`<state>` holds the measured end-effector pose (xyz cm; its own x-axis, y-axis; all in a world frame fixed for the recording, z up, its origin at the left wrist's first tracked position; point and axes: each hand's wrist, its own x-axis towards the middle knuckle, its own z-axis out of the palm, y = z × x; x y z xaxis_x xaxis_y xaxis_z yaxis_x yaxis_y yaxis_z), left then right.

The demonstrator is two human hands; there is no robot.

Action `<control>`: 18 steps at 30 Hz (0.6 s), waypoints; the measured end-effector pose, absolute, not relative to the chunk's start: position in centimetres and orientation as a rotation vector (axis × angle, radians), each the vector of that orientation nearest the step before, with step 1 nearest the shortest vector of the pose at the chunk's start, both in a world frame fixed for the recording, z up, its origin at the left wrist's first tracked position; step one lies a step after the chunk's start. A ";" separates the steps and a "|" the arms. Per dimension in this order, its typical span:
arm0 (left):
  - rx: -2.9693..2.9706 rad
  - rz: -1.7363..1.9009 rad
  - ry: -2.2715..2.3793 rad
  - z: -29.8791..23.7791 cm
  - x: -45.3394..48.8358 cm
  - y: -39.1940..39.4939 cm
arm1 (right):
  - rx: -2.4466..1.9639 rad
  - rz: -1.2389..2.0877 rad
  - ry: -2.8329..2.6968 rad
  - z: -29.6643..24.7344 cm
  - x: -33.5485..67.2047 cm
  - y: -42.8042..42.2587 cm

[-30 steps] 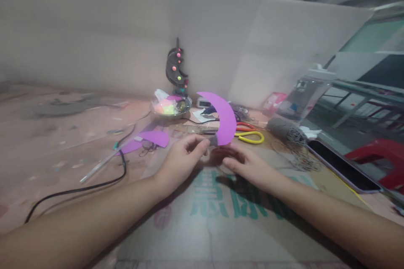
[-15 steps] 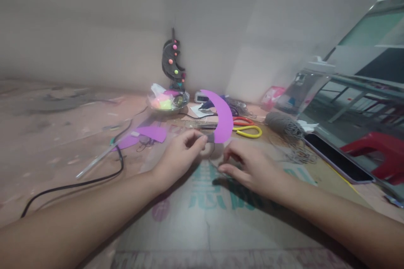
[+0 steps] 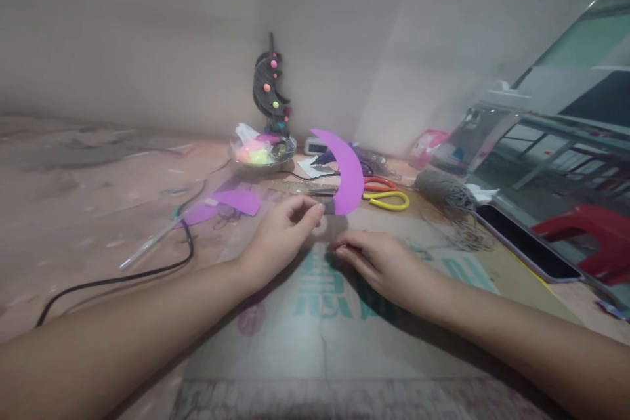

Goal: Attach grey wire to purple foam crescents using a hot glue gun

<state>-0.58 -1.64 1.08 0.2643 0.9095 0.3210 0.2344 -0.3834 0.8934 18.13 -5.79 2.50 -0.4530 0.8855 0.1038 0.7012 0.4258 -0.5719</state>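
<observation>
A purple crescent cutout (image 3: 350,174) stands up from my left hand (image 3: 280,230), which pinches its lower tip between thumb and fingers. Grey yarn (image 3: 331,208) is wrapped around that tip, just beyond the fingertips. My right hand (image 3: 381,262) is closed in a pinch a little lower and to the right, over the printed board. The loose strand of yarn seems to run down to these fingers, though it is hardly visible where they close on it.
A grey yarn ball (image 3: 440,190) lies at right beside a phone (image 3: 529,243). Scissors (image 3: 388,200) and a glue gun (image 3: 325,159) lie behind the crescent. A decorated dark crescent (image 3: 266,85) rises behind a bowl (image 3: 263,166). Purple cutouts (image 3: 241,200), a glue stick (image 3: 152,243) and a black cable (image 3: 123,287) are left.
My right hand has moved slightly left, nearer to my left hand, and its fingers have closed together. My left hand keeps its hold on the crescent. The view has tilted slightly.
</observation>
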 end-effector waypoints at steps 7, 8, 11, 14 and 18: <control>1.834 1.048 1.039 1.4 -0.4 -1.9 | -1.255 0.475 -2.460 4.3 18.5 -6.6; 1.852 1.028 1.034 1.4 -0.4 -1.9 | -1.235 0.438 -2.473 4.6 18.6 -6.7; 1.924 0.949 1.011 1.3 -0.3 -1.9 | -1.190 0.276 -2.516 5.4 18.9 -6.6; 1.955 0.850 0.985 1.0 -0.3 -1.9 | -1.176 0.230 -2.502 6.3 19.3 -6.3; 1.951 0.772 0.900 0.8 -0.3 -1.8 | -1.191 0.187 -2.426 7.5 20.0 -5.7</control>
